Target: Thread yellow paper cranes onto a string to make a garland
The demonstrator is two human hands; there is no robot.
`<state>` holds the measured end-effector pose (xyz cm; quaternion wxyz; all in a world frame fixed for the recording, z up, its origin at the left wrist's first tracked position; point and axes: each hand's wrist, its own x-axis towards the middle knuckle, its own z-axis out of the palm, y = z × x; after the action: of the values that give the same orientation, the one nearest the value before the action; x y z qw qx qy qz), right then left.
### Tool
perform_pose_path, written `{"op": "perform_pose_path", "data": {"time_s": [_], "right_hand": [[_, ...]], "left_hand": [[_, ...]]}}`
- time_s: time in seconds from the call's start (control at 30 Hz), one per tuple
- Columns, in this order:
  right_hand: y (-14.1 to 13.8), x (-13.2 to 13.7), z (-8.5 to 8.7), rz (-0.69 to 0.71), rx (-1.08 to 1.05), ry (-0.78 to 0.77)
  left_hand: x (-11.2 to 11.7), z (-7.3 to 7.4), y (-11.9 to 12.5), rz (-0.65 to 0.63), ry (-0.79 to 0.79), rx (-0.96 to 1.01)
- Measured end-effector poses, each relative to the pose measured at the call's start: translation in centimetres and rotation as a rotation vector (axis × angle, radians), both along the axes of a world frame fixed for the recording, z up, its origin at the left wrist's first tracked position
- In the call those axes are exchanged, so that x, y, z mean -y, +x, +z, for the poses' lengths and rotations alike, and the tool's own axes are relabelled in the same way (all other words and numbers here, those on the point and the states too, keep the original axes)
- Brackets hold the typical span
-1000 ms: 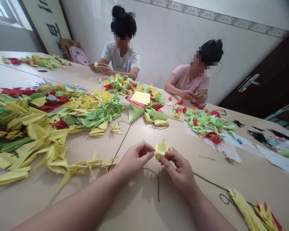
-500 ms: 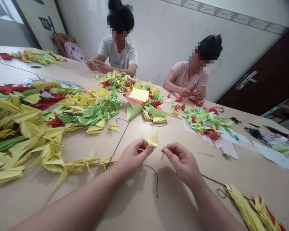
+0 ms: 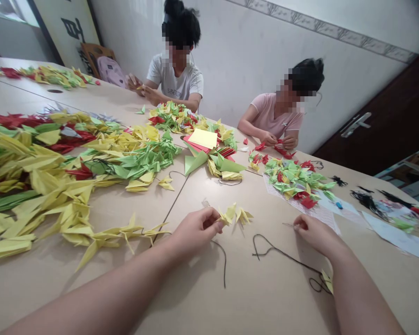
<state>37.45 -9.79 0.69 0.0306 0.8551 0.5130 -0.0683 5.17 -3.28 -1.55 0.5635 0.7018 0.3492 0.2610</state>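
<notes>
My left hand [image 3: 197,231] pinches a folded yellow paper crane [image 3: 226,215] above the table. Just right of it is a second yellow paper crane [image 3: 243,216]; whether it lies on the tabletop or touches the first, I cannot tell. My right hand [image 3: 312,236] has come down on the table with its fingertips closed at the end of a thin wire [image 3: 288,224]. Between the hands lies a looped dark cord [image 3: 279,252] that runs under my right forearm. Another loose cord end [image 3: 225,265] curves out beside my left wrist.
Strung yellow, green and red paper cranes [image 3: 70,181] cover the left side. Ahead lie square paper sheets [image 3: 203,138] and a mixed crane pile [image 3: 176,117]. Another pile [image 3: 288,177] sits at right, near black cords [image 3: 368,203]. Two people [image 3: 176,77] [image 3: 277,114] work across the table.
My right hand has moved right, away from my left, onto the thin wire that lay on the table. A second yellow crane now shows beside the one in my left hand.
</notes>
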Motion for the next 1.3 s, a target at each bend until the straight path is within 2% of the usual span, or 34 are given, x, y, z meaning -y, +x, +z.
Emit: {"op": "perform_pose_path", "data": {"time_s": [0.23,0.3,0.37,0.43,0.5,0.57,0.63,0.7,0.83,0.93,1.1,1.3], "right_hand": [[-2.0,-0.2,0.8,0.050,-0.011,-0.020],[-2.5,-0.2,1.5,0.054,-0.043,0.024],[-3.6,0.3,3.0,0.078,-0.144,0.170],[-5.8,1.3,4.9,0.158,-0.286,0.394],[-8.9,2.8,6.6,0.271,-0.478,0.586],[-12.6,4.4,7.2,0.339,-0.704,0.648],[-16.0,5.3,6.5,0.314,-0.879,0.561],[-18.3,5.4,4.5,0.297,-0.983,0.424],[-19.3,4.0,-0.2,0.097,-1.192,0.571],[-18.6,3.4,-2.3,0.032,-1.346,0.629],[-18.3,3.4,-2.8,-0.011,-1.520,0.632],[-18.4,3.5,-2.8,-0.003,-1.583,0.633]], "left_hand": [[0.0,0.0,0.1,-0.001,0.019,-0.046],[0.0,-0.1,0.1,-0.001,0.026,-0.040],[0.0,-0.2,0.1,-0.003,0.032,-0.028],[0.0,-0.3,0.1,-0.006,0.037,-0.015],[0.0,-0.3,0.0,-0.004,0.043,-0.004],[0.0,-0.3,-0.1,0.001,0.051,-0.004],[0.1,-0.2,-0.1,0.001,0.066,-0.012],[0.2,-0.1,-0.2,-0.002,0.088,-0.017],[0.3,0.2,-0.2,-0.026,0.095,-0.021],[0.2,0.3,-0.3,-0.046,0.074,-0.045],[-0.1,0.3,-0.2,-0.065,-0.027,-0.016],[-0.3,0.6,-0.1,-0.060,-0.161,0.070]]}}
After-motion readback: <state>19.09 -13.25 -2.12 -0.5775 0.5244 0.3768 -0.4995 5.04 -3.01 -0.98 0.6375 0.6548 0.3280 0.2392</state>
